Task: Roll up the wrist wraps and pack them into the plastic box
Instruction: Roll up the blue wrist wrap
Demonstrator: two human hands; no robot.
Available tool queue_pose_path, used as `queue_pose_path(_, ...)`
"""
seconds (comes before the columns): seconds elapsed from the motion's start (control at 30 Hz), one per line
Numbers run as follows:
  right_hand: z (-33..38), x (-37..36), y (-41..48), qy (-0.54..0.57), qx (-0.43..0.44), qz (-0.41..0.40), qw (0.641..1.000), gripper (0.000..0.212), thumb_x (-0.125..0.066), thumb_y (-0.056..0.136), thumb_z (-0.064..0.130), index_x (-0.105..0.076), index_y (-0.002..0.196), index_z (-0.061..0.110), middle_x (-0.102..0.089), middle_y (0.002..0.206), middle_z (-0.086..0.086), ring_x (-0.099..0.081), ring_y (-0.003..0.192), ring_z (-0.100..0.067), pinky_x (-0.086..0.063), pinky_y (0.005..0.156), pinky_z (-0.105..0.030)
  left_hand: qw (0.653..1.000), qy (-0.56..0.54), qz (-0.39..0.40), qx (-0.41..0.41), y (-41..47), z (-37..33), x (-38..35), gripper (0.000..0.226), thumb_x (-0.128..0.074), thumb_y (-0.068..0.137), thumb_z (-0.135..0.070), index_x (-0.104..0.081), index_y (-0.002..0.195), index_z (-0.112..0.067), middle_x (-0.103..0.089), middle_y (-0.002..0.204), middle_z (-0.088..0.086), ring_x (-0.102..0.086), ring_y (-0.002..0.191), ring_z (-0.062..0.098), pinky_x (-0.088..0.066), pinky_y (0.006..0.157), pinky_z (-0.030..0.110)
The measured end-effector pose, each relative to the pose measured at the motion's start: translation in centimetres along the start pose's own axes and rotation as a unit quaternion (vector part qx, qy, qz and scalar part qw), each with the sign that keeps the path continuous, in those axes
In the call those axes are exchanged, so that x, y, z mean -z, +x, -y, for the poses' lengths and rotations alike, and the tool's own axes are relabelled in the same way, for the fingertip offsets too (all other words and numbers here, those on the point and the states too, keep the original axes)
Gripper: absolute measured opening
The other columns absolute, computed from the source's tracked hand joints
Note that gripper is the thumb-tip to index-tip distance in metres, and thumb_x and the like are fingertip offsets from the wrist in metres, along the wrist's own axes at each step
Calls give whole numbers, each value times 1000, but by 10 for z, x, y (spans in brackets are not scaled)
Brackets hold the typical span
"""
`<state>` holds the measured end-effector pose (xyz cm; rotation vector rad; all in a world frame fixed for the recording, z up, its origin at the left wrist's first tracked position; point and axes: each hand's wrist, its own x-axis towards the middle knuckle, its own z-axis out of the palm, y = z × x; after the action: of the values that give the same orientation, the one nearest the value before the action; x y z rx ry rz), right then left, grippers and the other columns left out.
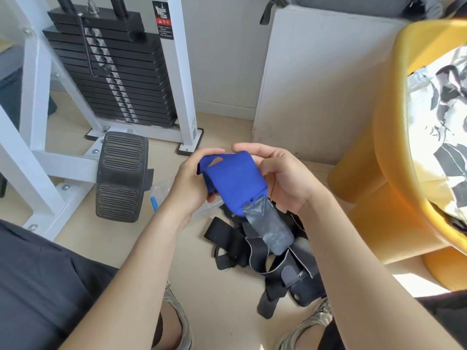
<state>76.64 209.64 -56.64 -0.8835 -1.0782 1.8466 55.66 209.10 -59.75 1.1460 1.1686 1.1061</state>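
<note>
Blue wrist wrap (233, 178), partly rolled, is gripped at one end by the left hand (194, 183) and at the other by the right hand (283, 178) (thumbs on top). Its grey fastening tab (267, 223) hangs below the grip, above black straps (252, 251); the clear plastic box (160, 190) lies lower left.
</note>
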Motion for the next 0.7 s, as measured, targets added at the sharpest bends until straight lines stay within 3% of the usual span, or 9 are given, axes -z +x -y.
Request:
queue_pose_path(0.13, -5, 2, -1, -30, 63, -29, 997, 29, -73, 92, 1, -75, 119, 12, -83, 100, -7, -80, 85, -22, -64, 71, -33, 997, -52, 21, 58, -1, -1, -7, 28, -55, 95, -29, -80, 101, -17, -66, 81, 13, -60, 69, 26, -45, 63, 34)
queue_pose_path(0.2, -5, 2, -1, -101, 78, -87, 988, 30, -88, 87, 18, -76, 114, 13, -83, 100, -12, -82, 88, -26, -66, 74, -33, 997, -21, 27, 63, -3, 1, -8, 58, -44, 103, -55, -76, 112, -7, -68, 82, 18, -59, 64, 29, -45, 52, 28)
queue_pose_path(0.27, -5, 3, 2, -168, 110, -149, 968, 27, -90, 88, 30, -77, 104, 13, -76, 89, -12, -77, 75, -22, -65, 71, -33, 996, 30, 29, 73, -4, 4, -8, 83, -22, 103, -75, -77, 113, -15, -76, 84, 15, -64, 58, 23, -44, 46, 26)
queue_pose_path(0.33, -8, 2, 5, -192, 156, -197, 949, 18, -83, 97, 26, -73, 97, 11, -71, 81, -8, -66, 63, -13, -58, 63, -30, 994, 69, 40, 72, -6, 4, -11, 89, -19, 100, -84, -77, 107, -17, -76, 79, 15, -65, 55, 18, -44, 44, 25)
queue_pose_path(0.4, -14, 2, 6, -190, 174, -225, 940, 11, -77, 102, 20, -73, 104, 10, -79, 91, -5, -71, 74, -14, -60, 69, -33, 994, 66, 63, 54, -11, 3, -16, 76, -43, 95, -86, -75, 98, -16, -71, 76, 13, -63, 55, 18, -45, 44, 25)
queue_pose_path(0.5, -27, 6, 9, -218, 159, -269, 924, 14, -71, 106, 19, -70, 117, 10, -81, 109, -13, -78, 103, -30, -63, 95, -53, 992, 68, 103, 3, -14, 7, -24, 32, -81, 90, -56, -76, 100, -27, -72, 82, 2, -63, 61, 16, -48, 49, 27)
queue_pose_path(0.57, -35, 10, 9, -255, 138, -299, 909, 14, -68, 107, 24, -70, 118, 14, -81, 109, -6, -78, 103, -28, -62, 96, -52, 988, 102, 114, -11, -15, 6, -26, 24, -86, 87, -49, -76, 102, -32, -74, 81, 0, -64, 59, 20, -50, 52, 30)
queue_pose_path(0.7, -53, 10, 12, -189, 81, -309, 929, 22, -62, 111, 30, -66, 123, 13, -80, 114, -7, -79, 104, -23, -63, 95, -49, 976, 174, 132, -12, -14, 0, -19, 28, -87, 82, -55, -74, 99, -37, -76, 82, -2, -71, 55, 26, -56, 52, 30)
